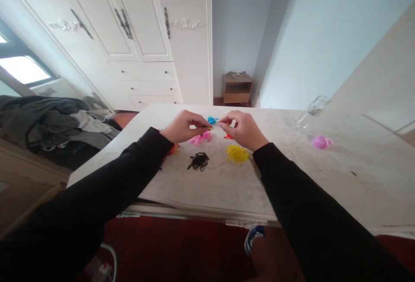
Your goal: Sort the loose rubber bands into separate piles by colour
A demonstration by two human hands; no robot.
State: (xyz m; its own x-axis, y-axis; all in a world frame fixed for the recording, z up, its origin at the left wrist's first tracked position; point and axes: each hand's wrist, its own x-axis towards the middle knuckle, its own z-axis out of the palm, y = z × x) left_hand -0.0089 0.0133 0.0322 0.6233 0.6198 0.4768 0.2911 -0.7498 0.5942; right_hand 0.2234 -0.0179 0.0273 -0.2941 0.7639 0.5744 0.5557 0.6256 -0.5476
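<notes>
My left hand (189,126) is closed in a pinch above the table, and a tiny yellowish piece shows at its fingertips, too small to name. Facing it, my right hand (241,128) also pinches thumb and finger together; what it holds, if anything, cannot be made out. Around them lie heaps of small thin loop-like pieces sorted by colour: blue (212,120) beyond the fingertips, pink (200,138) under my left hand, black (198,161) nearer me, and yellow (237,155) below my right hand. Red pieces (228,136) are partly hidden by my right hand. A mixed-colour heap (173,149) sits by my left wrist.
On the table (292,178) to the right, a clear glass bottle or jar (313,112) stands near a pink bundle (320,142). Dark clothes (48,122) are piled at the left. Behind are a white wardrobe (145,74) and a small wooden cabinet (237,89).
</notes>
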